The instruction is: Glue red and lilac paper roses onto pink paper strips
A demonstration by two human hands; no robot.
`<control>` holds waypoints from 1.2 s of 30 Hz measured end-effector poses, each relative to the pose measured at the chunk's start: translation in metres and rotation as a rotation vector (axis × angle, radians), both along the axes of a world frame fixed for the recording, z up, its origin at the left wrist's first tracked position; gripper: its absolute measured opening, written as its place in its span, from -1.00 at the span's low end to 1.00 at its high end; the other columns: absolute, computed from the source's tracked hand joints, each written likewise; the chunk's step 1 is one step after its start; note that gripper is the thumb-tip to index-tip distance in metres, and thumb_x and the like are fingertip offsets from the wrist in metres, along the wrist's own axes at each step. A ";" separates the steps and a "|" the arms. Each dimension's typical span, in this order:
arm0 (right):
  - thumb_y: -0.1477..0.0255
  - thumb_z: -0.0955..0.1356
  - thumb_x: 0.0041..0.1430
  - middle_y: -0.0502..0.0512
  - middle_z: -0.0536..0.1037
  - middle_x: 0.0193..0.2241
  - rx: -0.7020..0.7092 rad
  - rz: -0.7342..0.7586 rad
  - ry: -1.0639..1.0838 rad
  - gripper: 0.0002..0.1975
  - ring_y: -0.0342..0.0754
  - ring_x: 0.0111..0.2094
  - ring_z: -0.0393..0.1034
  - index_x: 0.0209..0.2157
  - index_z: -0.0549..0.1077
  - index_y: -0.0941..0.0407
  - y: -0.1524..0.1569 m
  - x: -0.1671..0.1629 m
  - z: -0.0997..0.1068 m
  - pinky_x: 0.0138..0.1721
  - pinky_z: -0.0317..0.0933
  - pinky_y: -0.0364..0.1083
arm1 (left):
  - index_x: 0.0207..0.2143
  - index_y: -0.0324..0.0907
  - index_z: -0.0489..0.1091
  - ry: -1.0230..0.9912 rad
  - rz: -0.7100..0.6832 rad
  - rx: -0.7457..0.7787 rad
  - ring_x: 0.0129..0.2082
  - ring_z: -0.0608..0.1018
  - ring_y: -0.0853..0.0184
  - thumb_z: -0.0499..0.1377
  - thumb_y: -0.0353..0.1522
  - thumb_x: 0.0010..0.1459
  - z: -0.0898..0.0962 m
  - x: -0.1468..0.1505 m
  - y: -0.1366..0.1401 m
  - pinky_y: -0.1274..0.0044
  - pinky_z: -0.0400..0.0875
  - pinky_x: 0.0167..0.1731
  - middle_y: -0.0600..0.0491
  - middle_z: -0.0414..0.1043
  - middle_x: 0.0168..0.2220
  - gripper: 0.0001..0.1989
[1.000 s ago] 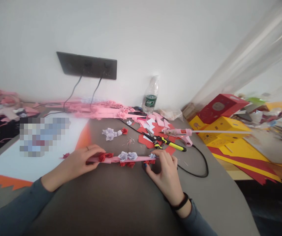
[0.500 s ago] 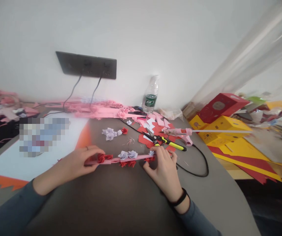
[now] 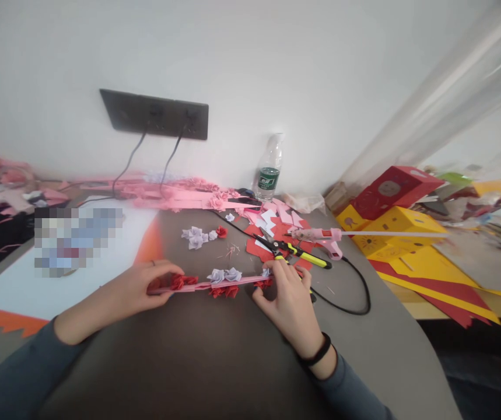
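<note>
Wearing grey-blue sleeves (image 3: 18, 373) and a black band (image 3: 320, 351) on the right wrist, a person holds a pink paper strip (image 3: 202, 286) lengthwise between two hands over the worktop (image 3: 215, 361); whether it touches the surface, I can't tell. The left hand (image 3: 134, 290) pinches one end between thumb and fingers, right next to some red paper flowers (image 3: 184, 282). The right hand (image 3: 291, 304) has its fingers closed on the other end, partly covering a small lavender flower (image 3: 266, 272) there. Midway between the two sets of fingers, two larger lavender flowers (image 3: 224, 275) sit along the strip's far edge and a red cluster (image 3: 224, 291) along its near edge.

Left of the left fingers lies a white sheet (image 3: 18, 286). Right of the right fingers loops a black cable (image 3: 366, 291). Just beyond those fingers are pliers (image 3: 309, 258) with yellow-and-black handles, then a pink glue gun (image 3: 318, 234), its white stick (image 3: 390, 234) pointing right. Between the hands but farther out rest loose lavender flowers (image 3: 195, 237). Beyond them run pink paper pieces (image 3: 180, 197), and past the right fingers stands a clear bottle (image 3: 267, 175). Farthest, above the left fingers, a dark socket panel (image 3: 154, 115) is on the wall (image 3: 320, 76).
</note>
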State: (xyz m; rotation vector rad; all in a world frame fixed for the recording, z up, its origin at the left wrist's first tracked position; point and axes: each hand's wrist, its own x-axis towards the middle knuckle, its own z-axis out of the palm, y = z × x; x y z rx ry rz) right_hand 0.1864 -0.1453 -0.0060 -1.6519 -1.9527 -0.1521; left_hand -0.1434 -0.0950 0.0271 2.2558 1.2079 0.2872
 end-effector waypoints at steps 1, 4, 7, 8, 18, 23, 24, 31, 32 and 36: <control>0.44 0.31 0.05 0.05 0.51 -0.31 -0.003 -0.002 0.001 -0.78 0.11 -0.23 0.42 -0.21 0.30 0.04 0.000 0.000 0.000 0.01 0.03 0.10 | 0.03 0.00 0.48 0.001 0.000 -0.009 -0.34 0.59 0.33 0.15 -0.29 0.21 0.000 0.000 0.000 0.55 0.47 -0.32 0.05 0.58 -0.13 -0.66; 0.43 0.32 0.07 0.06 0.52 -0.31 -0.018 -0.001 0.006 -0.78 0.12 -0.23 0.43 -0.19 0.31 0.04 0.000 -0.001 -0.001 0.02 0.02 0.11 | 0.02 0.00 0.48 -0.011 0.011 -0.022 -0.31 0.60 0.32 0.15 -0.28 0.20 0.001 0.000 0.000 0.55 0.47 -0.29 0.06 0.58 -0.13 -0.67; 0.41 0.34 0.12 0.07 0.53 -0.27 -0.040 0.032 -0.005 -0.74 0.13 -0.20 0.45 -0.12 0.32 0.05 0.001 0.001 -0.003 0.03 0.02 0.13 | -0.02 -0.03 0.51 -0.025 0.037 -0.047 -0.34 0.60 0.33 0.15 -0.29 0.18 0.006 0.001 0.001 0.56 0.46 -0.31 0.08 0.60 -0.20 -0.68; 0.40 0.34 0.15 0.08 0.54 -0.24 -0.045 0.052 -0.010 -0.72 0.14 -0.18 0.45 -0.09 0.32 0.06 0.002 0.002 -0.003 0.03 0.02 0.13 | -0.04 -0.04 0.51 -0.026 0.043 -0.068 -0.37 0.59 0.33 0.15 -0.29 0.17 0.008 0.001 0.001 0.57 0.45 -0.33 0.09 0.60 -0.25 -0.68; 0.40 0.36 0.22 0.15 0.57 -0.09 -0.047 0.167 0.055 -0.68 0.15 -0.07 0.45 0.01 0.30 0.03 0.005 0.009 -0.009 0.01 0.06 0.11 | -0.07 -0.05 0.52 -0.008 0.064 -0.098 -0.39 0.59 0.33 0.15 -0.31 0.13 0.012 0.003 0.000 0.58 0.44 -0.34 0.11 0.60 -0.29 -0.68; 0.45 0.35 0.17 0.11 0.57 -0.16 -0.037 0.150 0.079 -0.72 0.12 -0.13 0.45 -0.07 0.31 0.04 0.005 0.007 -0.011 -0.06 0.05 0.06 | -0.03 -0.03 0.51 0.006 0.062 -0.023 -0.32 0.61 0.31 0.14 -0.32 0.14 0.002 0.000 -0.005 0.56 0.47 -0.27 0.08 0.61 -0.18 -0.65; 0.45 0.35 0.16 0.10 0.56 -0.17 -0.037 0.149 0.084 -0.72 0.11 -0.14 0.45 -0.08 0.31 0.04 0.005 0.007 -0.011 -0.07 0.05 0.06 | -0.02 -0.03 0.50 0.007 0.065 -0.009 -0.31 0.61 0.30 0.13 -0.31 0.14 0.000 -0.001 -0.005 0.56 0.47 -0.26 0.07 0.61 -0.17 -0.65; 0.47 0.33 0.11 0.06 0.55 -0.22 -0.029 0.146 0.109 -0.73 0.08 -0.17 0.44 -0.11 0.31 0.04 0.006 0.004 -0.012 -0.08 0.05 0.04 | -0.04 -0.04 0.51 -0.020 0.051 0.059 -0.34 0.62 0.30 0.13 -0.35 0.13 -0.007 -0.003 -0.008 0.56 0.49 -0.30 0.08 0.62 -0.21 -0.67; 0.47 0.32 0.11 0.06 0.55 -0.22 -0.027 0.143 0.108 -0.73 0.09 -0.18 0.44 -0.11 0.31 0.04 0.006 0.003 -0.012 -0.08 0.05 0.04 | -0.05 -0.03 0.51 -0.024 0.048 0.075 -0.32 0.63 0.30 0.13 -0.35 0.13 -0.006 -0.003 -0.008 0.56 0.49 -0.29 0.07 0.62 -0.19 -0.67; 0.47 0.31 0.11 0.07 0.55 -0.24 -0.029 0.134 0.102 -0.75 0.10 -0.19 0.43 -0.13 0.31 0.03 0.005 0.002 -0.012 -0.07 0.05 0.05 | -0.03 -0.01 0.51 -0.030 0.044 0.117 -0.25 0.64 0.28 0.13 -0.37 0.13 -0.006 -0.004 -0.010 0.56 0.50 -0.23 0.08 0.62 -0.12 -0.65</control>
